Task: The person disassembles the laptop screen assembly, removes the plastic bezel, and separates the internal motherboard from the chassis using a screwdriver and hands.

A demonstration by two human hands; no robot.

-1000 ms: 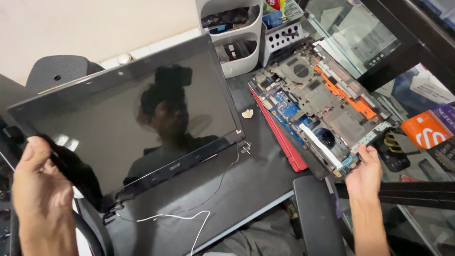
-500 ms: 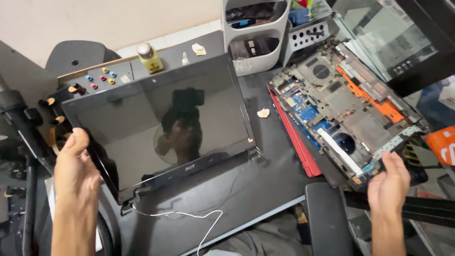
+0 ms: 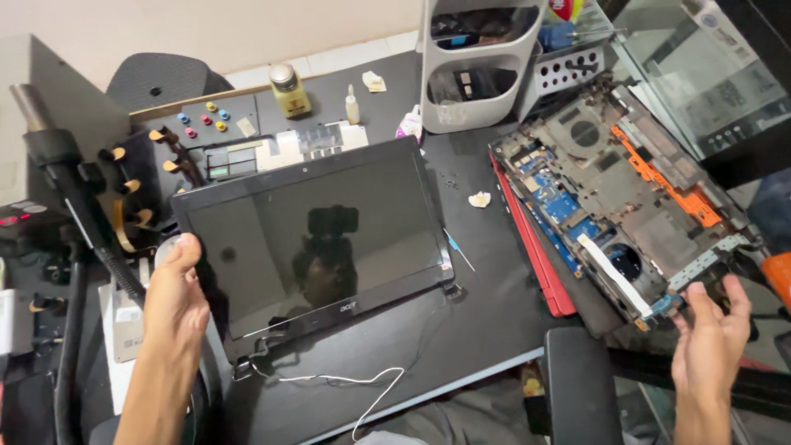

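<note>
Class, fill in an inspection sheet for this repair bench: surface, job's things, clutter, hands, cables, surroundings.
Surface: black desk, crowded.
Job's things: detached laptop screen lying flat; opened laptop base, circuit board exposed, on a red cover.
Clutter: small bottle, grey organiser, paper scrap.
Hands: left hand at the screen's left edge; right hand open at the base's near corner.
Cables: thin white wire trailing from the screen.
Surroundings: glass panel, right.
</note>
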